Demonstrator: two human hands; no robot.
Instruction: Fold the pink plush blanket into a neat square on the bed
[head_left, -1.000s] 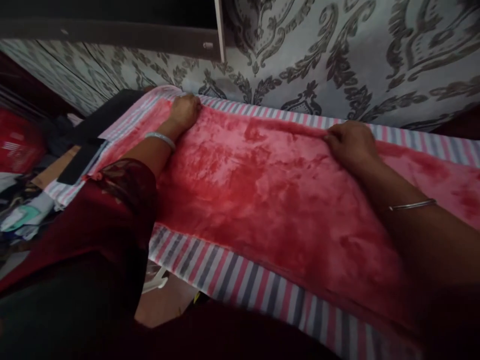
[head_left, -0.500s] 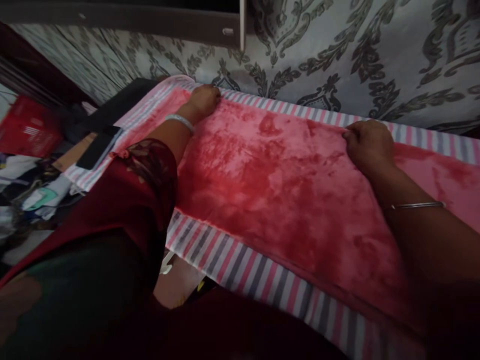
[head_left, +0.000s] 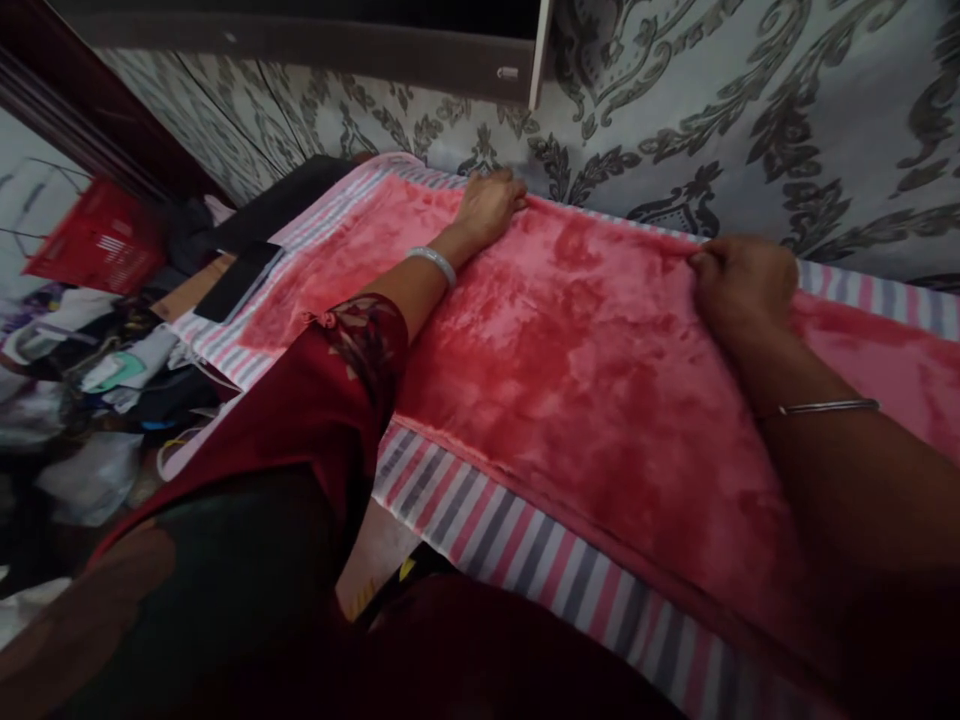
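A plush red-pink blanket (head_left: 585, 350) lies spread over a bed covered by a pink, grey and white striped sheet (head_left: 480, 520). My left hand (head_left: 491, 203) rests at the blanket's far edge near the wall, fingers curled over the fabric. My right hand (head_left: 742, 285) is closed in a pinch on the same far edge, further right, lifting it slightly. A bangle sits on each wrist, and a dark red sleeve covers my left upper arm.
A patterned grey-white wall (head_left: 750, 110) runs behind the bed, with a dark shelf (head_left: 337, 40) above. A flat black object (head_left: 240, 280) lies at the bed's left end. A red basket (head_left: 97, 240) and a heap of clothes (head_left: 90, 380) are on the left.
The view has shifted left, so the bed and both hands appear further right. The far edge of the blanket now reaches closer to the wall, covering more of the stripes there.
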